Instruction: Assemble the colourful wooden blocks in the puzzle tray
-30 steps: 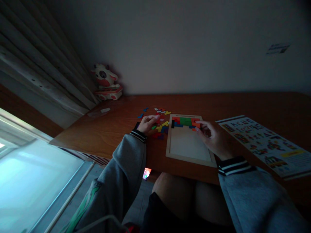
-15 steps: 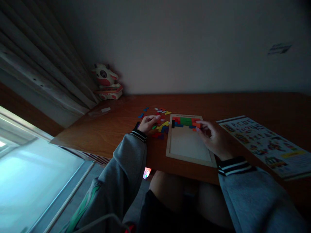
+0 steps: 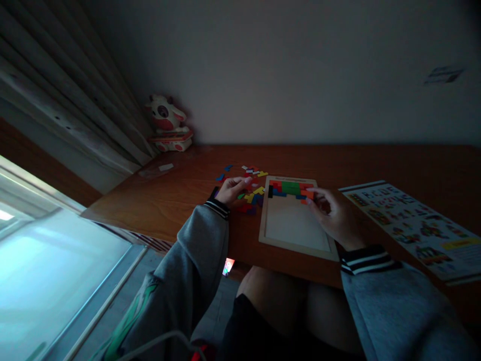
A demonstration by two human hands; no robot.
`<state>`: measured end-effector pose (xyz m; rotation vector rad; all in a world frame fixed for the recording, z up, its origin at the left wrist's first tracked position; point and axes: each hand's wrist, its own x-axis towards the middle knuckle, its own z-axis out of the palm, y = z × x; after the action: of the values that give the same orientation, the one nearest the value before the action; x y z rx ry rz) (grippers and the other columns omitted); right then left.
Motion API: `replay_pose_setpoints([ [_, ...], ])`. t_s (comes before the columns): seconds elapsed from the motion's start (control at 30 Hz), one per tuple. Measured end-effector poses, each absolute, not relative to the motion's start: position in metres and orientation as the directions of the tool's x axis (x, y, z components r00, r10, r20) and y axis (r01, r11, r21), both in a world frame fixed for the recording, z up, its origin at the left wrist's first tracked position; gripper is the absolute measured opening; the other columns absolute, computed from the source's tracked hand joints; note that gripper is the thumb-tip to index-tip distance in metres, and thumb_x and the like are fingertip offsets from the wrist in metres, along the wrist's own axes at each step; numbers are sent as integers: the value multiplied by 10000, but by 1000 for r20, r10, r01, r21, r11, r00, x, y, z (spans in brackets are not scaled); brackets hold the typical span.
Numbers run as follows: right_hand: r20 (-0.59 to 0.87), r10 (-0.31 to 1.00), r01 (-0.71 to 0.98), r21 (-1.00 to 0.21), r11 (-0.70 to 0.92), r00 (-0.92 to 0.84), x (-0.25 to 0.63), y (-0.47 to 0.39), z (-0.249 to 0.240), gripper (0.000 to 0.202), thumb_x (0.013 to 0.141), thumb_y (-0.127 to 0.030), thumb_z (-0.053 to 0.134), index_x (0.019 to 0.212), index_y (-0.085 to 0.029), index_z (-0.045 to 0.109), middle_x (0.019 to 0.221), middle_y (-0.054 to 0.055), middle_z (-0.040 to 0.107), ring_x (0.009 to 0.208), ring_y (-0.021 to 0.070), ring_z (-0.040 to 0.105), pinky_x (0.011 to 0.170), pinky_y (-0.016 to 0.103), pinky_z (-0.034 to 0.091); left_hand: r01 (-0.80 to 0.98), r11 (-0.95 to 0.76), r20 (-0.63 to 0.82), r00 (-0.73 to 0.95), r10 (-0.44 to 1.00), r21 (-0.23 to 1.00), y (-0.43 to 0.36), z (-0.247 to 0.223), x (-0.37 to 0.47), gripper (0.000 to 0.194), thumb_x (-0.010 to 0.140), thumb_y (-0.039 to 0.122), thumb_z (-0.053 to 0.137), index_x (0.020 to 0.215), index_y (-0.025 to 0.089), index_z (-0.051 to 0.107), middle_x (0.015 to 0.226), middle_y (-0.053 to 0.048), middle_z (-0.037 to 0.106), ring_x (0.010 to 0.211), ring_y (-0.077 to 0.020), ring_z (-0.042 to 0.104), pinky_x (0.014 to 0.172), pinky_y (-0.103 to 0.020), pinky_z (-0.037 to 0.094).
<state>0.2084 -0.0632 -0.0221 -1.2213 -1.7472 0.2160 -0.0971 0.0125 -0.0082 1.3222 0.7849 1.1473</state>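
A shallow wooden puzzle tray (image 3: 296, 223) lies in front of me, its upper end filled with coloured blocks, among them a green block (image 3: 290, 188) and a black block (image 3: 270, 191). At the right of this row my right hand (image 3: 332, 213) pinches an orange puzzle piece (image 3: 306, 194) between thumb and fingers. The piece is over or against the other blocks; I cannot tell whether it lies flat. My left hand (image 3: 232, 190) hovers by the loose pieces left of the tray, thumb and fingers pinched together. Whatever it may hold is hidden. A yellow piece (image 3: 259, 191) lies beside it.
Several more loose pieces, such as a blue piece (image 3: 220, 177), are scattered on the wooden table (image 3: 180, 200). A printed picture sheet (image 3: 417, 225) lies at the right. A cow figure (image 3: 169, 125) stands at the back left, near the curtain (image 3: 75, 100).
The whole view has shifted slightly. My right hand stays on the orange piece at the row's right end, and my left hand keeps its pinch by the loose pieces.
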Motion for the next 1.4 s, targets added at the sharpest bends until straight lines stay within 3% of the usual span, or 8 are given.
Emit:
replay_pose_setpoints([
  [0.23,595,802,621,-612,489,-46,208,-63,-23,306,907,-394,566,1144,-207,620,809,52,673,659,185,606,576,312,503,-167,-112,159,300,941,980,9,-6,-95,436,727,549,772,865,136,761,963,-110,761,817,-191,708,694,-266,536],
  [0.5,604,796,616,-613,495,-38,208,-60,-27,299,903,-409,577,1123,-212,621,800,46,673,653,185,607,577,315,500,-106,-152,178,299,937,983,12,-8,-95,463,733,571,756,853,123,759,827,-87,753,642,-129,652,650,-257,513],
  [0.83,578,816,577,-660,482,-20,208,-59,-29,331,888,-433,600,1122,-200,596,809,55,672,658,185,615,571,314,515,-80,-186,202,319,926,979,12,-11,-97,439,752,563,743,868,140,762,837,-79,752,671,-134,658,683,-258,518],
  [1.13,561,827,529,-713,460,36,203,-55,-24,292,861,-457,642,991,-204,583,818,48,660,650,170,610,573,296,504,-51,-193,199,322,925,980,4,-1,-90,416,735,533,769,882,145,771,829,-72,749,695,-139,657,688,-259,504],
  [1.4,596,802,569,-669,477,29,200,-57,-21,327,858,-514,623,963,-206,591,750,38,654,603,165,598,537,283,488,-95,-198,219,337,916,976,5,-5,-82,431,715,456,814,990,129,763,963,-112,760,867,-198,701,807,-308,531],
])
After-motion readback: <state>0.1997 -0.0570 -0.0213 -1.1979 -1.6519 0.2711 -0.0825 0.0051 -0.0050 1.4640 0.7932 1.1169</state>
